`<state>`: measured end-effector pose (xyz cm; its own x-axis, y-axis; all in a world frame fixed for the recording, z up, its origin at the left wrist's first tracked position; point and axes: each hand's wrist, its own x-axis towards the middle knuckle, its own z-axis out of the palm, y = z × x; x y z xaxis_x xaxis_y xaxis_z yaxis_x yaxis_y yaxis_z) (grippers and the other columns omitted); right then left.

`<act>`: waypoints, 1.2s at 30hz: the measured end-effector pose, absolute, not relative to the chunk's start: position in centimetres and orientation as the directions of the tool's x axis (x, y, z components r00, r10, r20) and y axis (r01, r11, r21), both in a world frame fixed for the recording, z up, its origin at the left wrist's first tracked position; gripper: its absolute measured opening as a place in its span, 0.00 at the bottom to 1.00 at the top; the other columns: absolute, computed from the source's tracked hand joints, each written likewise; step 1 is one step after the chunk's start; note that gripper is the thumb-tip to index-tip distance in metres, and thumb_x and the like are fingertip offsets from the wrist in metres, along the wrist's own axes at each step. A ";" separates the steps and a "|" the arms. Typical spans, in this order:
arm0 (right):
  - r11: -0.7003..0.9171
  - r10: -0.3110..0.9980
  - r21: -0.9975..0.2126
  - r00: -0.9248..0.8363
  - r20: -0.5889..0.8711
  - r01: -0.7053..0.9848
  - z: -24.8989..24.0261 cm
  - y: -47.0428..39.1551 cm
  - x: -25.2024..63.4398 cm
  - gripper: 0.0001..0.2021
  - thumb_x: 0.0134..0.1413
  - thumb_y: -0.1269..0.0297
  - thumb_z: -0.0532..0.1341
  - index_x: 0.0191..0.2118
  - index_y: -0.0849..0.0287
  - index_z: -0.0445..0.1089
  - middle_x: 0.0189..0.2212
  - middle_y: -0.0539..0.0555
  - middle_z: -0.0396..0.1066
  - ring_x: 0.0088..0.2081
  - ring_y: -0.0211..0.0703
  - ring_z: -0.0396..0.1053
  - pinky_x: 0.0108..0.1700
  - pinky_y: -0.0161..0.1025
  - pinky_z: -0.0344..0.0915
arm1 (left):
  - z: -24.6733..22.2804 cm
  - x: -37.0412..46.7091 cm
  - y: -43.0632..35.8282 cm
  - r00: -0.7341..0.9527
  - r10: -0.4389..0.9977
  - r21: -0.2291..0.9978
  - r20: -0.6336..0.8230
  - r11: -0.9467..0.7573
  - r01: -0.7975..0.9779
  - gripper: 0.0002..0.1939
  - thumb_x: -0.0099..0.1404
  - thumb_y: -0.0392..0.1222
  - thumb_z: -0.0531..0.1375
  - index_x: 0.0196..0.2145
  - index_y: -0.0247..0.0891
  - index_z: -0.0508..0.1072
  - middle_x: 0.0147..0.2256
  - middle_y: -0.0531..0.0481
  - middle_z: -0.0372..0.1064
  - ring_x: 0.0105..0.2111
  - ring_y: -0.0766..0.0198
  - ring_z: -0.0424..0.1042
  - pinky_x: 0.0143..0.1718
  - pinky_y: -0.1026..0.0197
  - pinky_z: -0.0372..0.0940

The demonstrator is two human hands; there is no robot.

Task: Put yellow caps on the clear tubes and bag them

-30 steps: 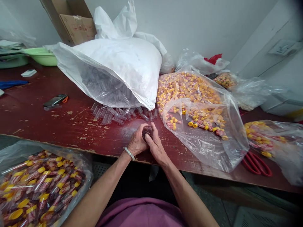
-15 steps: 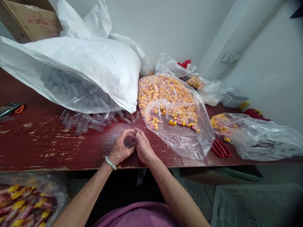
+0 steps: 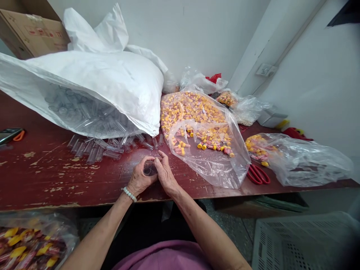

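Near the table's front edge, my left hand (image 3: 140, 177) curls round a small bundle of clear plastic tubes (image 3: 150, 169), whose round open ends face up. My right hand (image 3: 165, 173) presses against the bundle's right side, its thumb over the rim and its index finger raised a little. Fingers and palms hide most of the tubes. Just beyond my hands lies a pile of loose clear tubes (image 3: 97, 150), spilling from the mouth of a large white sack (image 3: 120, 80). To the right is a clear bag (image 3: 208, 170) of small yellow-capped tubes (image 3: 197, 108).
Red-handled scissors (image 3: 258, 174) lie by a second clear bag (image 3: 309, 161) on the right. A phone-like object (image 3: 9, 135) is at the far left. Below the table are a bag of yellow-capped tubes (image 3: 25, 243) and a grey crate (image 3: 298, 240). A cardboard box (image 3: 36, 33) stands back left.
My right hand's fingers have shifted over the bundle, with the index finger now lifted and the thumb across the rim. The view has shifted slightly; the bundle stays between my hands.
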<state>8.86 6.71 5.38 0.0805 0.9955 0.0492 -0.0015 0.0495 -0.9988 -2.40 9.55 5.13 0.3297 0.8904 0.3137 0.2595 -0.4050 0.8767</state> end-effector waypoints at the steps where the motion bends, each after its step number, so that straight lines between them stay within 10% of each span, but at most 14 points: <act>1: 0.042 0.995 -0.998 0.092 0.046 0.041 5.7 6.3 8.8 0.31 0.60 0.48 0.49 0.62 0.61 0.45 0.54 0.60 0.61 0.56 0.44 0.60 0.59 0.47 0.56 | 5.2 -2.4 9.5 0.312 0.895 0.873 0.320 -0.406 0.271 0.22 0.48 0.39 0.64 0.42 0.37 0.65 0.38 0.47 0.73 0.39 0.59 0.73 0.42 0.59 0.68; 9: 0.364 0.777 -0.707 0.220 0.590 0.607 11.2 2.7 18.5 0.12 0.61 0.63 0.52 0.47 0.53 0.68 0.45 0.54 0.69 0.48 0.43 0.65 0.53 0.45 0.61 | 5.5 -2.9 9.0 0.259 0.917 0.850 0.304 -0.384 0.360 0.21 0.48 0.37 0.63 0.41 0.37 0.65 0.31 0.50 0.73 0.34 0.61 0.74 0.39 0.59 0.69; 13: -0.245 0.855 -0.482 0.422 0.303 0.842 8.9 6.3 26.8 0.13 0.59 0.66 0.50 0.43 0.58 0.70 0.42 0.56 0.71 0.45 0.44 0.66 0.50 0.43 0.61 | 5.3 -2.9 8.9 0.257 0.925 0.871 0.280 -0.358 0.336 0.21 0.47 0.35 0.62 0.41 0.38 0.65 0.31 0.51 0.72 0.33 0.62 0.74 0.36 0.61 0.69; 19: -0.523 0.737 -0.337 0.614 0.284 0.783 4.4 9.3 31.7 0.23 0.58 0.58 0.52 0.56 0.66 0.60 0.58 0.69 0.54 0.59 0.60 0.51 0.57 0.58 0.48 | 5.0 -3.1 9.1 0.275 0.924 0.871 0.266 -0.352 0.341 0.21 0.48 0.37 0.63 0.41 0.38 0.64 0.31 0.51 0.73 0.32 0.62 0.75 0.36 0.60 0.70; 28: -0.582 0.725 -0.331 0.658 0.203 0.743 5.0 12.3 35.6 0.29 0.58 0.45 0.47 0.59 0.57 0.58 0.59 0.62 0.55 0.60 0.65 0.49 0.56 0.62 0.47 | 5.6 -2.8 9.3 0.271 0.919 0.856 0.285 -0.371 0.359 0.20 0.48 0.38 0.63 0.40 0.39 0.64 0.31 0.51 0.73 0.32 0.60 0.75 0.36 0.59 0.71; 36: -0.231 0.920 -0.382 0.329 0.214 0.895 4.0 11.3 26.5 0.28 0.56 0.43 0.50 0.60 0.46 0.55 0.61 0.55 0.54 0.61 0.58 0.48 0.58 0.63 0.42 | 4.9 -3.0 9.6 0.275 0.923 0.849 0.269 -0.363 0.385 0.22 0.49 0.40 0.65 0.42 0.39 0.64 0.33 0.49 0.73 0.34 0.60 0.75 0.38 0.58 0.70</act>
